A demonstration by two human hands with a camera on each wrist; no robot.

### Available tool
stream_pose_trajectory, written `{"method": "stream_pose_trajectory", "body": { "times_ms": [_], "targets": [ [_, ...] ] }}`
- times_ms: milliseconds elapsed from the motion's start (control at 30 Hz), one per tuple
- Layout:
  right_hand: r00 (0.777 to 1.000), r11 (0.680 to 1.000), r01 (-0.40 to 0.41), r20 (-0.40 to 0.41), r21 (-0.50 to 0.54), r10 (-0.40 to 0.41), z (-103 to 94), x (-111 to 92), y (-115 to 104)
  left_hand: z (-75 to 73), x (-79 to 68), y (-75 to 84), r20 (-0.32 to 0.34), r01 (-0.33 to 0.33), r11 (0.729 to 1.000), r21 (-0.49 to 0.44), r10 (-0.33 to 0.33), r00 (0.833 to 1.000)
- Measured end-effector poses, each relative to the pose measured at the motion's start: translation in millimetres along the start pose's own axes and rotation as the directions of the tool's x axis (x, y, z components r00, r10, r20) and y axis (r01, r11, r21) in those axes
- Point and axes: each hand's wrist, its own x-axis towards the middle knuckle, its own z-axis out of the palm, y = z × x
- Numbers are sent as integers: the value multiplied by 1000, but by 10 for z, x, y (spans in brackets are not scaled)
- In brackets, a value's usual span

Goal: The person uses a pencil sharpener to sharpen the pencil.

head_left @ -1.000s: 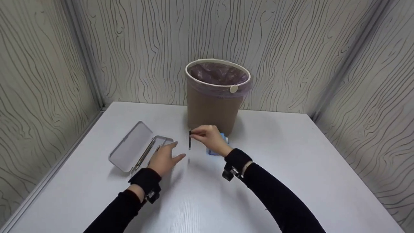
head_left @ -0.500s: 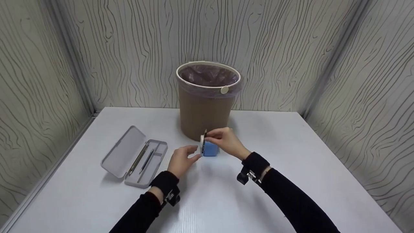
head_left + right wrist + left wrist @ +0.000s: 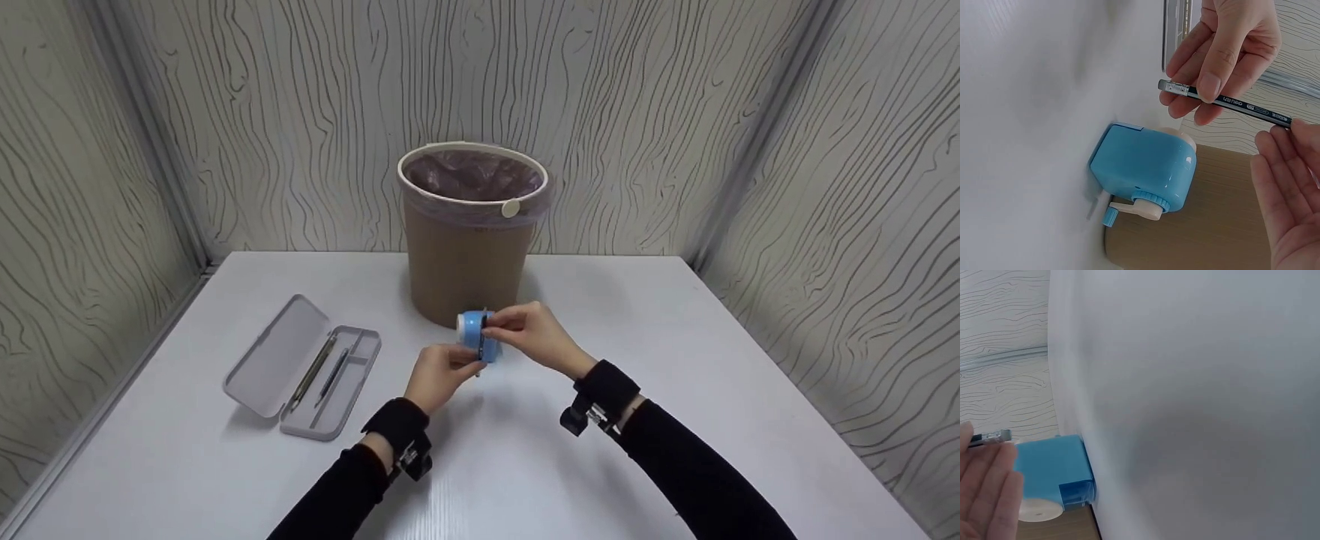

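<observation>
A dark pencil (image 3: 1247,107) with a silver ferrule and a grey eraser is held between both hands. My left hand (image 3: 436,376) pinches it near the eraser end, thumb on top, as the right wrist view shows. At the other end, the thumb and fingers of my right hand (image 3: 537,334) pinch the pencil; its tip is hidden there. Behind the hands stands a blue crank pencil sharpener (image 3: 1143,163) with a white-and-blue handle (image 3: 1129,209). Neither hand touches it in the right wrist view.
A tan waste bin (image 3: 465,255) with a purple liner stands just behind the sharpener. To the left lies an opened grey pencil case (image 3: 367,358) holding several slim pens or pencils (image 3: 315,373). Patterned walls enclose the white table (image 3: 600,300) at the back and sides.
The right hand first held the pencil alone beside the case. Both hands moved right, to in front of the sharpener, and the left hand has now taken hold of the pencil's lower end.
</observation>
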Motion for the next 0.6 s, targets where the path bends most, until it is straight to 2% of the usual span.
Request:
{"method": "stream_pose_trajectory", "body": {
  "times_ms": [333, 467, 600],
  "targets": [
    [1000, 1000, -16, 24, 24, 16, -22, -29, 26, -21, -14, 43, 18, -20, 998, 67, 19, 1000],
    [1000, 999, -18, 21, 29, 18, -49, -57, 55, -67, -12, 78, 53, -21, 993, 120, 15, 998],
    [1000, 1000, 10, 9, 13, -10, -89, -107, 74, -133, 8, 108, 92, -38, 976, 213, 19, 996]
  ]
}}
